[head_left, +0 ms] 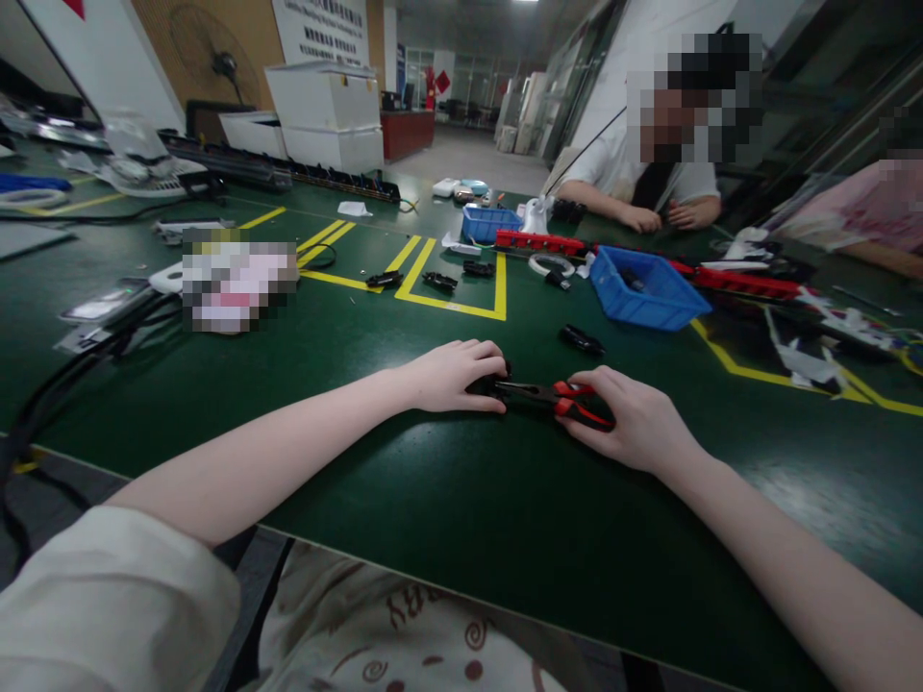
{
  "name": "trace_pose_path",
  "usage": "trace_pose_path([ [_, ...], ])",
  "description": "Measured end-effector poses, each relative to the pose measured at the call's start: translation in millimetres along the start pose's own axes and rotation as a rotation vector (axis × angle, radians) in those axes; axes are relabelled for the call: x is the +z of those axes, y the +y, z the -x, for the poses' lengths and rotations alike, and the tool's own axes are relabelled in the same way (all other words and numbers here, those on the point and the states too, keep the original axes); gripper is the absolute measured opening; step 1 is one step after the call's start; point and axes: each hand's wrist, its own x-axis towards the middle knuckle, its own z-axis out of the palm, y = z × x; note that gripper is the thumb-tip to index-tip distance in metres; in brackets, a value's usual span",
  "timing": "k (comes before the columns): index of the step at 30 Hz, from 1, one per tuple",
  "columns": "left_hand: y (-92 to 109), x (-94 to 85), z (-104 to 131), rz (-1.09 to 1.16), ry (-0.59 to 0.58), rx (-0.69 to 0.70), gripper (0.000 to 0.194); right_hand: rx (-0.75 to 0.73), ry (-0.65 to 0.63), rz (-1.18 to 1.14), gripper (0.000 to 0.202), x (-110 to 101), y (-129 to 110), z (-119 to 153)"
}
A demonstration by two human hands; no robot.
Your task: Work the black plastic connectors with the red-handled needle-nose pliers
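My right hand [635,413] is closed around the red and black handles of needle-nose pliers [569,396]. The pliers point left, and their jaws meet a small black part [485,384] in my left hand [461,377]. Thumb and fingers of that hand grip the part from both sides and cover most of it, so its kind does not show. Another black piece [581,338] lies on the green table just beyond the pliers. Several similar black pieces [439,281] rest farther off, by the yellow tape marks.
A blue bin [645,288] stands at the right, with a smaller blue bin [490,223] behind it. Red strips [540,242] lie near them, beside a coiled white cable [552,264]. Black cables [93,356] run along the left edge. A co-worker [641,192] sits across the table [433,490].
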Motion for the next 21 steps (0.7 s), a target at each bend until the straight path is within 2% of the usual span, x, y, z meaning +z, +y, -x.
trace_pose_path([
  [12, 0.2, -0.2, -0.2, -0.026, -0.015, 0.018, 0.042, 0.007, 0.051, 0.019, 0.04, 0.5, -0.6, -0.8],
  [21, -0.3, 0.8, -0.3, -0.029, -0.006, 0.029, 0.042, 0.032, 0.025, -0.047, 0.039, 3.4, 3.8, 0.1],
])
